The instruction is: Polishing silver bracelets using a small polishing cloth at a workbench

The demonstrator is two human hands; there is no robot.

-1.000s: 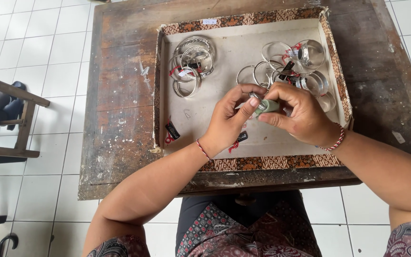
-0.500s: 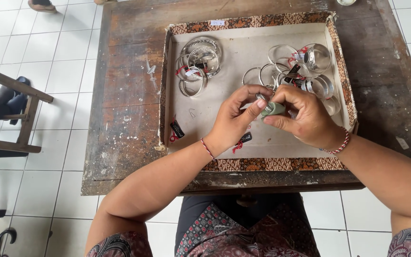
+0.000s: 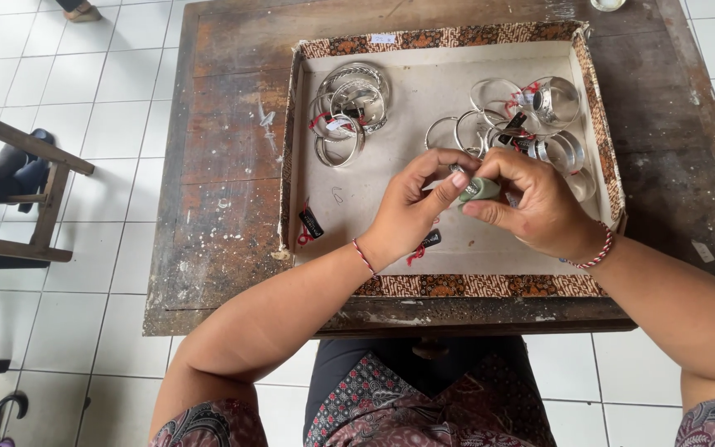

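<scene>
Head view: a small green piece point(image 3: 478, 189) was pinched between left hand point(image 3: 407, 207) and right hand point(image 3: 535, 203) at frame centre; tagged bangles point(image 3: 349, 112) were piled upper left, others point(image 3: 531, 116) upper right in the tray point(image 3: 457, 285).

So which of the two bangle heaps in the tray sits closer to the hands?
The right heap of silver bangles: its nearest rings lie right behind the right hand and left hand. The left heap sits apart, toward the tray's far left corner.

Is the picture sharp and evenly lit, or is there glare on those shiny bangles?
Head view: soft, even daylight, sharp throughout, only faint shadows under the hands. Small bright glints on the silver bangles in the tray; nothing washed out. The table edges bow slightly from the wide lens.
</scene>
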